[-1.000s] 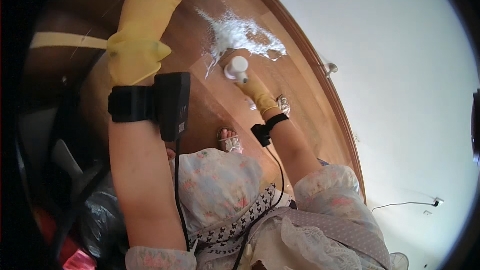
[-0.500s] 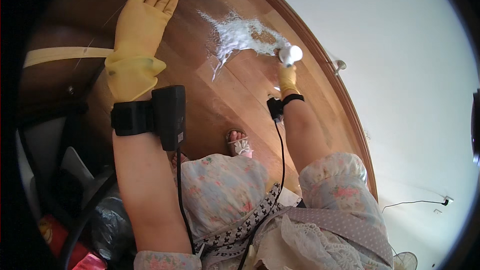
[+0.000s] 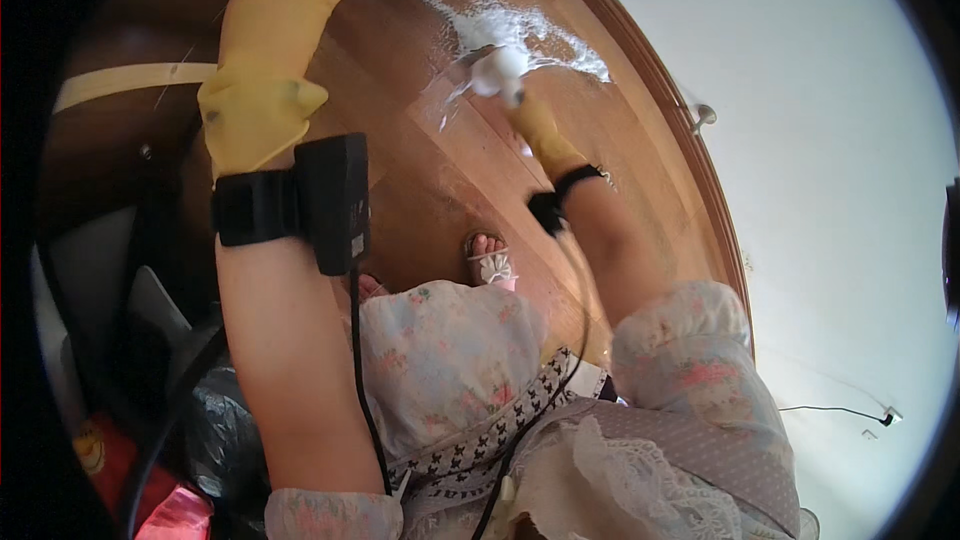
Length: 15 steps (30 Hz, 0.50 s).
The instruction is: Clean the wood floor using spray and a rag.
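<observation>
My left hand (image 3: 283,5), in a yellow rubber glove, is stretched flat at the upper left with its fingertips cut off by the view's edge. It lies over dark brown wooden furniture; whether it presses on it I cannot tell. My right hand (image 3: 545,130), gloved in yellow too, is closed round the handle end of a white round-headed tool (image 3: 500,68), blurred, its exact kind unclear. The tool is at the near edge of a patch of white foam (image 3: 495,22) spread on the brown wood-plank floor (image 3: 440,165). The glove hides the handle.
A curved-looking brown baseboard (image 3: 640,50) borders the floor against a white wall (image 3: 800,140), with a door stop (image 3: 704,118) on it. My sandalled foot (image 3: 488,258) stands below. Bags (image 3: 215,430) lie at lower left. Black cables (image 3: 358,380) run from both wrist-strapped devices.
My right hand has swept the white tool leftward, from the foam's right end to its near left side. The view has shifted slightly; my left hand stays flat and outstretched.
</observation>
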Tool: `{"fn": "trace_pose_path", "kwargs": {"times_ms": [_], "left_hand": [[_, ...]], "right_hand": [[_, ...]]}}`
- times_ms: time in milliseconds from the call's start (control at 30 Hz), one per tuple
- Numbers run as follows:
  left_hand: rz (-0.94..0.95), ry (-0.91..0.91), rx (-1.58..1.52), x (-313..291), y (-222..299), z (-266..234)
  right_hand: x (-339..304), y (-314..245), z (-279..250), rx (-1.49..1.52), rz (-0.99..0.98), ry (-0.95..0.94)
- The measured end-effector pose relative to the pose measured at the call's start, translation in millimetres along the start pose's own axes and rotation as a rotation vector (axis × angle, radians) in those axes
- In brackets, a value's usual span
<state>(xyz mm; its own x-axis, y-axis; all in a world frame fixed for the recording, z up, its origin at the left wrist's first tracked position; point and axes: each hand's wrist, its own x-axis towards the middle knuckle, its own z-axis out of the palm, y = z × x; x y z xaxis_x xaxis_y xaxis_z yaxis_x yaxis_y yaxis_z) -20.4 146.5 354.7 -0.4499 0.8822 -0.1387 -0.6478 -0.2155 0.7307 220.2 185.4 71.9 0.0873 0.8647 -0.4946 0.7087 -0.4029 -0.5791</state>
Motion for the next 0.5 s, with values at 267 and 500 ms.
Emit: {"fn": "trace_pose_path", "kwargs": {"times_ms": [267,500], "left_hand": [[-0.217,-0.155,-0.24,18.7,4.3,-5.0],[-0.022,-0.099,0.013,-2.7,0.3,-3.0]], "right_hand": [[-30.3,86.5,7.2,-0.383,-0.377,-0.167],[-39.4,69.5,7.4,-0.245,-0.201,-0.004]]}}
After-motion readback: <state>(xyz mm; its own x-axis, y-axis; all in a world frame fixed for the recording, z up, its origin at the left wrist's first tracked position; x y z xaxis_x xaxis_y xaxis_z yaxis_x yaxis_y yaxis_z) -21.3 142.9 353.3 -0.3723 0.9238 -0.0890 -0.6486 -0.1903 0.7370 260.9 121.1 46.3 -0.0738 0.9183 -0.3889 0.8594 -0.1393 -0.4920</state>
